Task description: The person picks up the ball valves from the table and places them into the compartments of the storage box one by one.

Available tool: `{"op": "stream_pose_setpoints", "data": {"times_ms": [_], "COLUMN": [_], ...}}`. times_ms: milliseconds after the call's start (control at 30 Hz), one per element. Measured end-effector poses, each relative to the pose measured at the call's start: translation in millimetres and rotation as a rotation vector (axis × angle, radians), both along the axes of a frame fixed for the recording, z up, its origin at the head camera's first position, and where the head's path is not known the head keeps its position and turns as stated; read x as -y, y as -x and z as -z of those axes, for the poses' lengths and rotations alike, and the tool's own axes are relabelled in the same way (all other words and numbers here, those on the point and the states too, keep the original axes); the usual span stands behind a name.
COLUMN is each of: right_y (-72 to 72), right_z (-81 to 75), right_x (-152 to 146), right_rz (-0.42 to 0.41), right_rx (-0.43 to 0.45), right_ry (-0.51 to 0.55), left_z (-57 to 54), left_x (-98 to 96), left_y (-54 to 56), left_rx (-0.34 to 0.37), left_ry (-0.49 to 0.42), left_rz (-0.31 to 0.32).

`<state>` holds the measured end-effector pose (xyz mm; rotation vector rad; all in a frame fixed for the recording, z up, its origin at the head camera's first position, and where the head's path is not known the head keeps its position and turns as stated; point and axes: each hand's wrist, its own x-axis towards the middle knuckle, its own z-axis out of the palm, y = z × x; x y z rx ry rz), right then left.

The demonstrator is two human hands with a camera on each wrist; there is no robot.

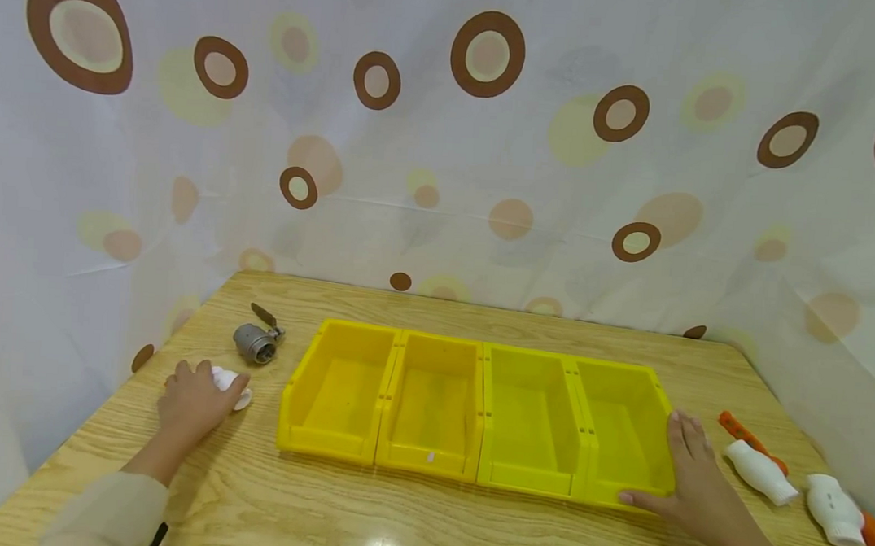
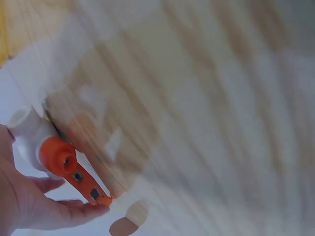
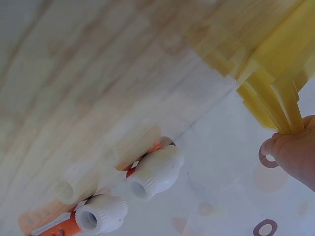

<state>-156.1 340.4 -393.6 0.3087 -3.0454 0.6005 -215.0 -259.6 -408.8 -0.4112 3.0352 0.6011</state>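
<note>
My left hand (image 1: 195, 402) grips a white plastic ball valve (image 1: 226, 380) on the left side of the table. Its orange lever handle (image 2: 87, 185) shows in the left wrist view, with fingertips along the lever and the thumb by the white body. A row of joined yellow bins (image 1: 429, 466) stands at mid-table. At the row's right end, my right hand (image 1: 703, 488) holds the last bin (image 1: 629, 495), thumb at its front edge and fingers over the side wall. Beyond my left hand lies a grey metal ball valve (image 1: 254, 343) with a dark lever.
Two more white ball valves with orange handles lie right of my right hand, one nearer the bins (image 1: 760, 472) and one farther right (image 1: 834, 512). A patterned curtain (image 1: 443, 143) hangs behind the wooden table (image 1: 310, 512) and along both sides.
</note>
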Motion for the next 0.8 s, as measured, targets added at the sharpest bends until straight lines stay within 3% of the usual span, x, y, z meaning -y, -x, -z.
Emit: {"op": "stream_pose_setpoints", "data": {"times_ms": [367, 533, 800], "right_y": [1.5, 1.2, 2.2], "right_z": [0.1, 0.6, 0.3], "right_x": [-0.6, -1.0, -1.3], "right_rz": [0.014, 0.008, 0.027], "right_rx": [0.019, 0.013, 0.035], "right_ry": [0.004, 0.009, 0.003], "left_z": [-6.3, -7.0, -6.4], "left_x": [-20.5, -21.7, -17.4], "left_y": [10.1, 10.6, 9.3], "left_rx": [0.118, 0.128, 0.066], "left_ry": [-0.070, -0.087, -0.104], "left_rz": [-0.244, -0.255, -0.191]}}
